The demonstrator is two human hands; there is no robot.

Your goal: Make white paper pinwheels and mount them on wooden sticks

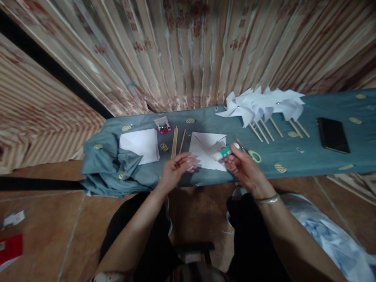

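Note:
In my right hand [241, 164] is a green and white glue stick [225, 152], held sideways between thumb and fingers above the paper. My left hand [178, 168] pinches a small whitish piece [190, 168] that looks like the glue stick's cap, though it is partly hidden by the fingers. Below and between both hands lies a square white paper [204, 150] with cuts running in from its corners. A pair of scissors [254, 156] with light green handles rests just beyond my right hand. Several wooden sticks [175, 141] lie beyond my left hand.
A stack of white paper [141, 145] and a small red box of metal pins [163, 125] sit on the left. Finished paper pinwheels [258, 103] lie at the back right, near a black phone [333, 135]. A patterned cloth [308, 156] covers the narrow table.

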